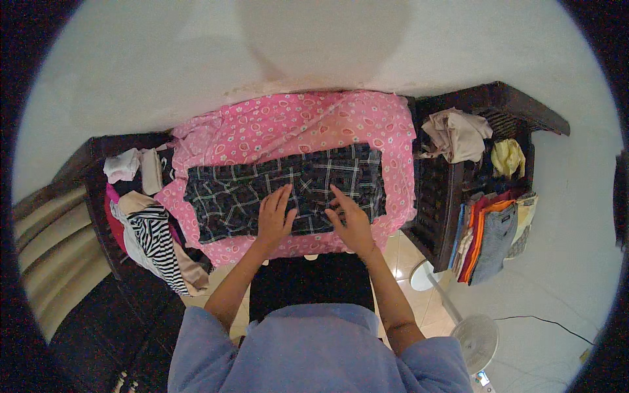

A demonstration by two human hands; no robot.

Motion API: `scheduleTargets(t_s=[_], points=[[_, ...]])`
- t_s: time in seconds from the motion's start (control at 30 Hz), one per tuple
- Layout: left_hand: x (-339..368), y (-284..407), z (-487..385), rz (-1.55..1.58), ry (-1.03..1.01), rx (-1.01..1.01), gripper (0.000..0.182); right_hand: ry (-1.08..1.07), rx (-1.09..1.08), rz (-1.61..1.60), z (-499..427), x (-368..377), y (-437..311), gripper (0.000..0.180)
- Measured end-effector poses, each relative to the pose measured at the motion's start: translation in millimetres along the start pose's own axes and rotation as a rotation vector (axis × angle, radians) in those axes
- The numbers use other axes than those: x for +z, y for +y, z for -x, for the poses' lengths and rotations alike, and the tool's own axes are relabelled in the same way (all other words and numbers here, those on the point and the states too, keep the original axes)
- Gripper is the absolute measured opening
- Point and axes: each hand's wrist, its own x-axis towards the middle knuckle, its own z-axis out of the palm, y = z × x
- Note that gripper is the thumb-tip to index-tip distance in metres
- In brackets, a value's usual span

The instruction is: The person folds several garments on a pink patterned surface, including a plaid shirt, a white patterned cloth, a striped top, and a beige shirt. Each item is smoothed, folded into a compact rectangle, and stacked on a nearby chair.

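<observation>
A dark plaid garment (236,196) with white lines lies folded into a long, wide shape before me. Under it spreads a pink floral cloth (275,118) that covers the table-like surface. My left hand (276,213) rests on or just over the middle of the plaid fabric, palm down, fingers spread a little. To its right, my right hand (350,218) is at the near right part of the garment with its fingers apart. Neither hand grips the cloth; whether the fingertips press on it is hard to tell.
At left, a striped garment (159,245) and folded light clothes (151,169) lie on a dark chair. On the right, a dark chair (447,211) bears a crumpled beige cloth (457,135), a yellow cloth (508,157) and several folded shirts (494,240). A pedestal fan (474,344) stands lower right.
</observation>
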Motion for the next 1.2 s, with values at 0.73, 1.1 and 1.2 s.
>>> scheduleTargets(t_s=[0.73, 1.1, 1.2], points=[[91, 115, -46, 0.329, 0.023, -0.381, 0.078, 0.431, 0.189, -0.161, -24, -13, 71, 0.040], [-49, 22, -4, 1.346, 0.041, -0.667, 0.070, -0.129, -0.050, -0.053, -29, 90, -70, 0.040], [-88, -40, 43, 1.648, 0.243, -0.709, 0.040, -0.251, -0.082, -0.174, -21, 150, -111, 0.067]])
